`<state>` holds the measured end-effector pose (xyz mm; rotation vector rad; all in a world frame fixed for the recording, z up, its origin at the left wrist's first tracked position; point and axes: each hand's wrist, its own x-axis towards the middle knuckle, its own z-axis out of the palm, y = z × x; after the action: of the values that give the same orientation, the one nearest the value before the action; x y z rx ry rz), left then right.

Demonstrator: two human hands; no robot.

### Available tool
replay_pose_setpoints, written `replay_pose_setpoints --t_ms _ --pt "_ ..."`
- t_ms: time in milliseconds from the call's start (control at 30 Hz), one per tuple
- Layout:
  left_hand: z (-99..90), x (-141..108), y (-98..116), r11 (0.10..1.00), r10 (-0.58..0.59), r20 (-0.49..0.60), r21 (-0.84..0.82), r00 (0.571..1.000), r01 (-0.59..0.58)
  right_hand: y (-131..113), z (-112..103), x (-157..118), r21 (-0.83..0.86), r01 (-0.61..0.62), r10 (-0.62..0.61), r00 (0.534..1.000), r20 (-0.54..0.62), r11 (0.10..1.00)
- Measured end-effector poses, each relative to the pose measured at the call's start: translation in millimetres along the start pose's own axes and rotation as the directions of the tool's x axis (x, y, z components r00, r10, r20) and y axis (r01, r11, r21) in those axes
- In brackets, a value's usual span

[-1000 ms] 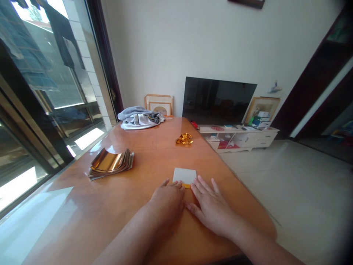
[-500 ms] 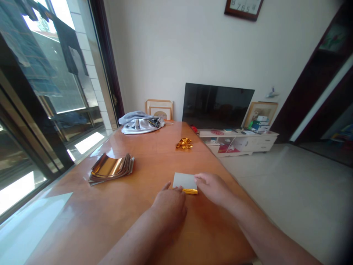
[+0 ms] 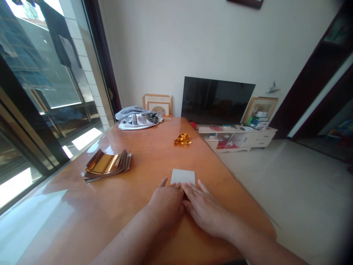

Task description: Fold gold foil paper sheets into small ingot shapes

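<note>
A sheet of foil paper (image 3: pixel 183 176) lies pale side up on the wooden table, with a thin gold strip showing along its near edge. My left hand (image 3: pixel 167 198) rests at that edge, fingertips down on the paper and thumb stretched out to the side. Beside it, my right hand (image 3: pixel 205 206) lies with fingers extended and pressed onto the right part of the same edge. The fingertips of both hands almost meet, covering most of the gold strip. Neither hand pinches the sheet.
To the left sits a curled stack of gold foil paper (image 3: pixel 107 165). A folded gold foil piece (image 3: pixel 182 139) stands farther back. Grey cloth (image 3: pixel 139 118) is heaped at the far end of the table (image 3: pixel 149 156). A pale sheet (image 3: pixel 35 221) covers the near left corner.
My right hand has let go of the paper's right side and moved left and nearer, onto the near edge beside my left hand. The view has tilted down slightly.
</note>
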<state>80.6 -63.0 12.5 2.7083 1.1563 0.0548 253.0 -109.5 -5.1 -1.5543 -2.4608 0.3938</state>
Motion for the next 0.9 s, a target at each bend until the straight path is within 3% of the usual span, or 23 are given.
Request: replay_pose_setpoints --t_ms 533,900 --pt "-6.2 -5 0 0.999 -0.026 0.001 0.039 1.000 0.026 18 7 -14 -0.065 -0.032 0.031 0.999 -0.012 0.997" --pt "-0.2 -5 2 0.998 -0.045 -0.024 0.034 0.999 0.046 14 7 -18 -0.104 -0.077 0.072 0.996 -0.051 0.992"
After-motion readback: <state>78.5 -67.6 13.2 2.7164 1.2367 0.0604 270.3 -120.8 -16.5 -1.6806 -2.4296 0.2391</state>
